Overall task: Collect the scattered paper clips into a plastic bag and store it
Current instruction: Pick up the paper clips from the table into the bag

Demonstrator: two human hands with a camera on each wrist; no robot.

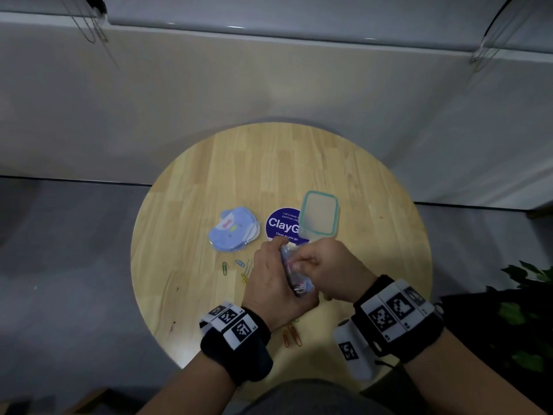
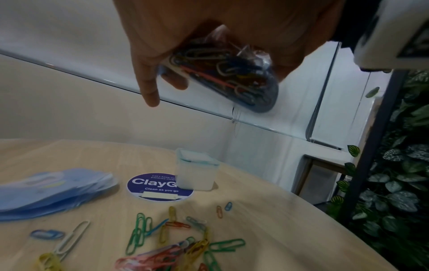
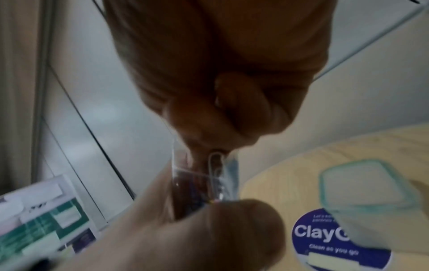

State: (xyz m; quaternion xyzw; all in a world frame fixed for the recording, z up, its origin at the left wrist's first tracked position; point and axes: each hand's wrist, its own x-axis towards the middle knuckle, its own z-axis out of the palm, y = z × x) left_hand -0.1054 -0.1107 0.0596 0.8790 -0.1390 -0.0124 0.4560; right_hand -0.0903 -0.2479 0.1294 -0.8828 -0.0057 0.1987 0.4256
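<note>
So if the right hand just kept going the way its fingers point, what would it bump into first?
The plastic bag of paper clips, most likely: the right hand pinches a clip at its mouth, with the left hand just behind. Depth is hard to judge.

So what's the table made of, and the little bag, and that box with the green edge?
The table looks like pale wood with a smooth finish: plank joints and grain show. The bag seems thin clear plastic, since the clips inside show through. The box looks like cloudy, see-through plastic, probably hard; its lid rim is teal.
</note>
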